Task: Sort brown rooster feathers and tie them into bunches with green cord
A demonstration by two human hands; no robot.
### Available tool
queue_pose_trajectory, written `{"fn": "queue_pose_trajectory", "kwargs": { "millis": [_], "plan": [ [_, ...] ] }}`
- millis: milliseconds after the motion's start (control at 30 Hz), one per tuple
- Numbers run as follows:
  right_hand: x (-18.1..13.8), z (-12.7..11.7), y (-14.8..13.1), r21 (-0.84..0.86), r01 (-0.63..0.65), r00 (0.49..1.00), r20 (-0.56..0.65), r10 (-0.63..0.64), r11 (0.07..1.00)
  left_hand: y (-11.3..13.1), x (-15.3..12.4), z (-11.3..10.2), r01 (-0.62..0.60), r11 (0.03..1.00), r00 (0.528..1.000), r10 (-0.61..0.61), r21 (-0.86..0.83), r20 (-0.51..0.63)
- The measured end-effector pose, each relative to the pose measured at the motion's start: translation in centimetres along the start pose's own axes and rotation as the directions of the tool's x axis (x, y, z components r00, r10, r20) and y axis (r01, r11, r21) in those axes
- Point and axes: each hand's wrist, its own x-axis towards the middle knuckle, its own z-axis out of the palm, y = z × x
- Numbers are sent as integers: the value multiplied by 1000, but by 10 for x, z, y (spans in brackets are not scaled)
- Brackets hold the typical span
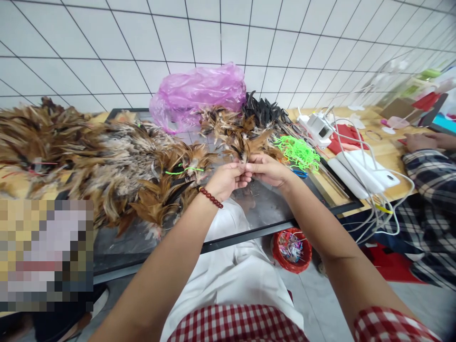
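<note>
Both hands meet in front of the pink plastic bag [199, 95], on its near side and held above the surface [267, 209].

Left hand [226, 180]: fingers pressed together, pinching the base of a small brown feather bunch [245, 151]. Red bead bracelet [211, 197] on that wrist.

Right hand [269, 170]: fingers closed on the same bunch from the other side, fingertips touching the left hand's. The bunch fans up toward the bag, off the surface.

Around the bag:
- To its left, a big heap of brown and speckled feathers [89, 152] lies on the surface. One bundle on the bag side of the heap is tied with a neon green tie [183, 169].
- Just right of the bag, a cluster of black feathers [265, 113], with loose brown feathers [228, 126] between it and the bag.
- Further right and nearer the person, a tangle of neon green ties [298, 153].
- Beyond that, well right of the bag, white chargers [320, 128] and white cables [370, 190] trailing off the surface edge.
- Far right of the bag, a co-worker's hand [420, 141] in a plaid sleeve [431, 175] rests on the surface, well apart from the feather work.
- Below the bag's side of the surface, on the floor, a red basket [291, 249] holds mixed coloured bits; can't tell what they are.
</note>
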Motion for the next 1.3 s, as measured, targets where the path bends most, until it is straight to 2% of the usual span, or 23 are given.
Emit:
{"fn": "queue_pose_trajectory", "kwargs": {
  "millis": [67, 167, 300, 400, 533, 600, 667, 767, 867, 967, 1033, 1100, 1233, 1300],
  "plan": [
    [-2, -1, 0, 86, -34, 999, 20, 32, 996, 0, -2, 1, 69, 997, 996, -68, -21, 55],
    [-1, 0, 0, 119, -30, 998, -56, 37, 992, 1, -4, 1, 106, 994, 989, -102, -33, 111],
    [4, 2, 0, 118, 34, 972, -236, -5, 992, 2, -3, -2, 82, 996, 983, -78, -17, 169],
    [6, 3, 0, 79, 45, 958, -287, -21, 996, 1, -3, -2, 60, 998, 979, -62, 16, 196],
    [7, 6, 1, 71, 22, 957, -291, 0, 997, -4, 0, 0, -7, 995, 997, -1, 104, 77],
    [7, 6, 1, 75, 31, 966, -258, -11, 997, -4, 1, 0, -46, 997, 998, 43, 67, 43],
    [7, 4, 0, 24, 80, 963, -261, -71, 996, -1, 2, -1, -131, 991, 991, 131, -40, -4],
    [8, -5, 0, -218, 158, 895, -381, -233, 963, 6, 3, -4, -337, 925, 936, 311, -174, -162],
    [9, -17, 5, -596, 49, 838, -412, -357, 801, 13, 3, -5, -445, 877, 875, 383, -182, -295],
    [8, -20, 12, -832, -33, 855, -311, -415, 554, 14, 5, -7, -476, 863, 832, 379, -169, -406],
    [9, -12, 16, -904, -12, 871, -219, -439, 428, 14, 7, -8, -499, 850, 796, 373, -167, -477],
    [12, 1, 19, -938, -10, 882, -171, -438, 347, 12, 9, -9, -516, 841, 767, 370, -162, -524],
    [25, 25, 23, -968, -135, 896, -210, -391, 211, 9, 11, -10, -512, 850, 763, 384, -124, -521],
    [28, 29, 24, -981, -149, 921, -184, -344, 126, 8, 12, -10, -516, 852, 763, 408, -92, -501]
  ]
}}
